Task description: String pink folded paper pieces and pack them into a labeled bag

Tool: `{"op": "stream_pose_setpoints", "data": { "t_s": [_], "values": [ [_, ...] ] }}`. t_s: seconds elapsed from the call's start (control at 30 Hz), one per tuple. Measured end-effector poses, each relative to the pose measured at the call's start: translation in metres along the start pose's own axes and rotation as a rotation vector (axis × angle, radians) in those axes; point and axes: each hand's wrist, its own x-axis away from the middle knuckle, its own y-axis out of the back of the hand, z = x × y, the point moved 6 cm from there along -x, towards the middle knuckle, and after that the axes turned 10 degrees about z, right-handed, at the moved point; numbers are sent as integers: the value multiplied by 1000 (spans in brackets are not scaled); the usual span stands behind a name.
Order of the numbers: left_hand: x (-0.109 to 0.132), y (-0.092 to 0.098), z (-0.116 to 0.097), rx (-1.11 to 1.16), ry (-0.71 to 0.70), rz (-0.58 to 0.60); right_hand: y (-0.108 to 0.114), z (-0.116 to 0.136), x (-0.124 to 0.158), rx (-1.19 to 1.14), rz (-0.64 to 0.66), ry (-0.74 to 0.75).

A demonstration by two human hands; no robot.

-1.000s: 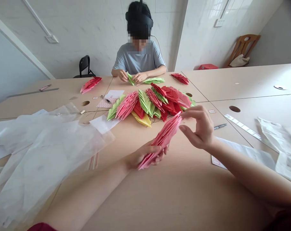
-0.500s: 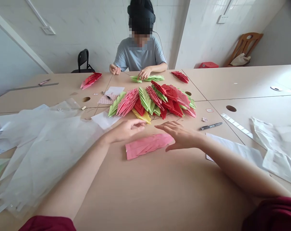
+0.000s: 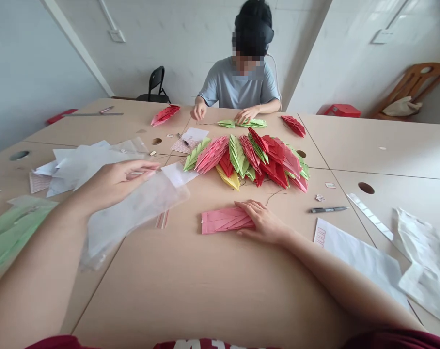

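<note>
A flat pink stack of folded paper pieces [image 3: 225, 220] lies on the tan table [image 3: 220, 291] in front of me. My right hand [image 3: 262, 222] rests flat on the stack's right end, fingers stretched out. My left hand [image 3: 113, 182] reaches out to the left over a pile of clear plastic sleeves [image 3: 133, 208], fingers extended and slightly curled, with nothing held. Beyond the stack lies a heap of red, pink, green and yellow folded paper pieces [image 3: 249, 160].
A person in a grey shirt [image 3: 238, 87] sits across the table, hands on green folded pieces [image 3: 242, 123]. A pen [image 3: 327, 210], white sheets [image 3: 358, 252], a paper strip [image 3: 369, 215] and crumpled plastic [image 3: 423, 242] lie at the right. Green sleeves [image 3: 9, 232] lie far left.
The pink stack went from both my hands down onto the table. My left hand has swung left over the plastic sleeves; my right hand now rests on the stack. The view turned left.
</note>
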Motion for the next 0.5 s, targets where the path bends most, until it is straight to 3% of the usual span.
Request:
{"op": "stream_pose_setpoints", "data": {
  "t_s": [0.1, 0.3, 0.4, 0.5],
  "values": [
    [9, -9, 44, -103, 108, -16, -2, -1, -1, 21, -22, 2],
    [7, -52, 91, -259, 120, 14, -8, -2, -4, 29, -40, 20],
    [-9, -54, 107, -272, 118, -5, -8, -2, -5, 28, -30, 10],
    [-29, -48, 123, -185, 93, 47, -8, -2, -6, 10, -10, 2]
  ]
}}
